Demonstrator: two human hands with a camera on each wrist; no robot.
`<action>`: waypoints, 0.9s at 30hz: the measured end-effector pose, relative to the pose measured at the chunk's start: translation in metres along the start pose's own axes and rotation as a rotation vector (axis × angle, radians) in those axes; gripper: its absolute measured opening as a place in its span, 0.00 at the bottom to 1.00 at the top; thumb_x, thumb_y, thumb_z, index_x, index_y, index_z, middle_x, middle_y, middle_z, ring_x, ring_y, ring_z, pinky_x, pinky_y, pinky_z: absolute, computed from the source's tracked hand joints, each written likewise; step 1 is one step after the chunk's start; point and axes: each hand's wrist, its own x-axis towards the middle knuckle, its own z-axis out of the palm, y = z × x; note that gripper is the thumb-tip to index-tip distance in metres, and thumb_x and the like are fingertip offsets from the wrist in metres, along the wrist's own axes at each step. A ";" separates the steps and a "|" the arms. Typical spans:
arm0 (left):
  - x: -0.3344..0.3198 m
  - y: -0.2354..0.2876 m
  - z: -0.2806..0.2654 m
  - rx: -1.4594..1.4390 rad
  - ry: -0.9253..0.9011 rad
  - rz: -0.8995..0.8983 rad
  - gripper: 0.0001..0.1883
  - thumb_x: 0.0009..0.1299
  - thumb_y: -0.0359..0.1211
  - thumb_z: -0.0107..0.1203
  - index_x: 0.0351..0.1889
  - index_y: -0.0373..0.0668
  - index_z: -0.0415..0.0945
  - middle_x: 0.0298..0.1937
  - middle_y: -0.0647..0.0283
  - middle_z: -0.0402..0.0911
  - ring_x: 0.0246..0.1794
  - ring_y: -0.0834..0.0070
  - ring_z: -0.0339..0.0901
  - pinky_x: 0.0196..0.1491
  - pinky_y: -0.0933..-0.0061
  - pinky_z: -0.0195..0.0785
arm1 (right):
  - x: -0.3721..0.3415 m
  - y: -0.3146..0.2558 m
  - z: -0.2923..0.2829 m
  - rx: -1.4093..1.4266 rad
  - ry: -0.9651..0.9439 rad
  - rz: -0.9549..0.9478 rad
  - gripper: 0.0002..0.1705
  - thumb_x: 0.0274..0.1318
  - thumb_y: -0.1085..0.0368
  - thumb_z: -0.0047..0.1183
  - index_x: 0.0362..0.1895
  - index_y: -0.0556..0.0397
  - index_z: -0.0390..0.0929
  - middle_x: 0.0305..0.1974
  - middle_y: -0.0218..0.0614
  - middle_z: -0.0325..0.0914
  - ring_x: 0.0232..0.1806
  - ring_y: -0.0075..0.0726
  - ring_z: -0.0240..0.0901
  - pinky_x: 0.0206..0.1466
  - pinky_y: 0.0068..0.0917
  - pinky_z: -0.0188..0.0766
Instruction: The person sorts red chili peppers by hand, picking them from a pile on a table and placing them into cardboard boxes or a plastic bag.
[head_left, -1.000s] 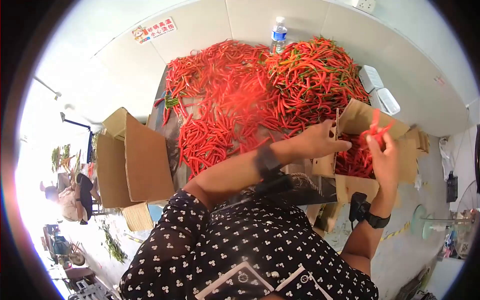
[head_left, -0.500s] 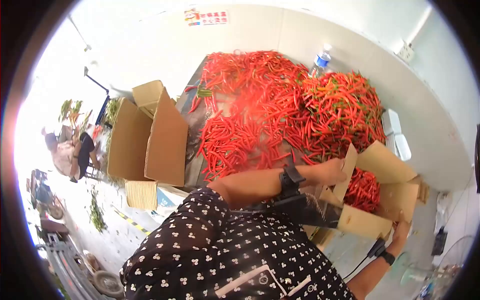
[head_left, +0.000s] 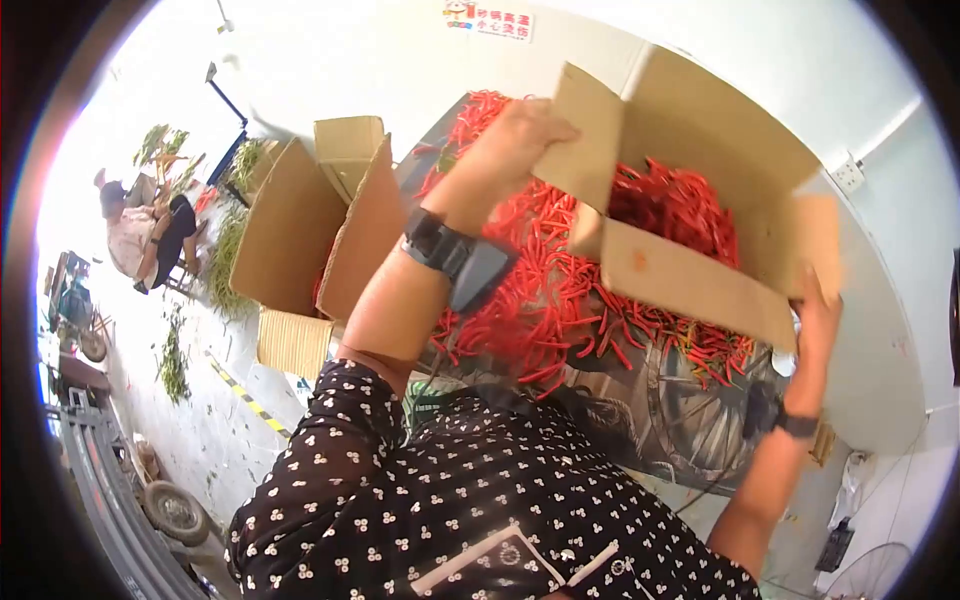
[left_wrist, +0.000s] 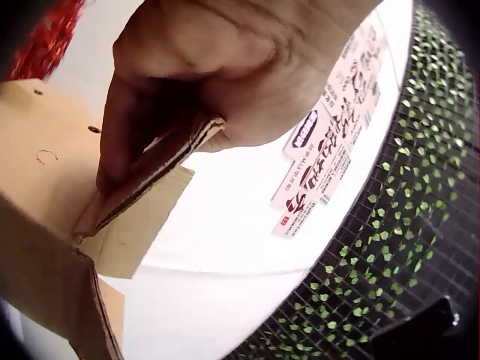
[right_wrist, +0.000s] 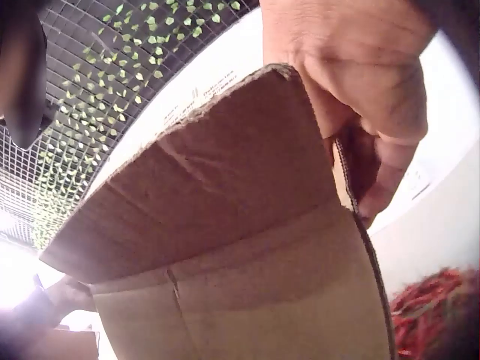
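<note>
A cardboard box [head_left: 700, 290] with its flaps up is held over the table at the upper right of the head view. Red chili peppers [head_left: 680, 205] lie inside it. My left hand [head_left: 520, 140] grips the box's left flap; in the left wrist view the thumb and fingers pinch the cardboard edge [left_wrist: 169, 161]. At the other side my right hand [head_left: 820, 310] holds the right flap, its fingers curled over the edge in the right wrist view. Loose red chilies [head_left: 545, 260] are spread on the table beneath, partly hidden by the box and left arm.
Another open cardboard box [head_left: 375, 240] stands at the table's left side. Farther left, a person [head_left: 150, 230] sits by heaps of green plants [head_left: 230, 270]. A wall with a socket [head_left: 848, 175] rises behind the table.
My right hand has let go of some chilies and taken hold of the box's right flap. Both hands have lifted the box from the table's right edge up over the chilies.
</note>
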 end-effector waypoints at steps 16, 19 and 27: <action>-0.092 -0.072 -0.007 0.270 0.465 -0.386 0.18 0.65 0.31 0.47 0.51 0.35 0.62 0.37 0.59 0.76 0.30 0.78 0.75 0.30 0.80 0.67 | 0.038 0.113 0.160 -0.219 -0.391 -0.005 0.13 0.51 0.64 0.45 0.35 0.61 0.76 0.23 0.38 0.76 0.20 0.28 0.74 0.25 0.25 0.69; -0.132 -0.102 0.015 0.447 0.461 -0.271 0.18 0.63 0.31 0.50 0.49 0.37 0.61 0.31 0.62 0.75 0.26 0.79 0.74 0.26 0.81 0.65 | -0.008 0.175 0.132 -0.580 -0.580 -0.167 0.14 0.45 0.58 0.51 0.30 0.56 0.77 0.26 0.44 0.77 0.31 0.44 0.75 0.35 0.34 0.68; -0.176 -0.099 0.105 0.834 -0.390 -0.604 0.11 0.54 0.37 0.57 0.29 0.40 0.74 0.26 0.59 0.75 0.28 0.67 0.75 0.30 0.67 0.67 | -0.104 0.219 0.125 -0.695 -0.631 -0.248 0.14 0.39 0.57 0.57 0.26 0.54 0.75 0.26 0.43 0.75 0.31 0.49 0.73 0.34 0.38 0.68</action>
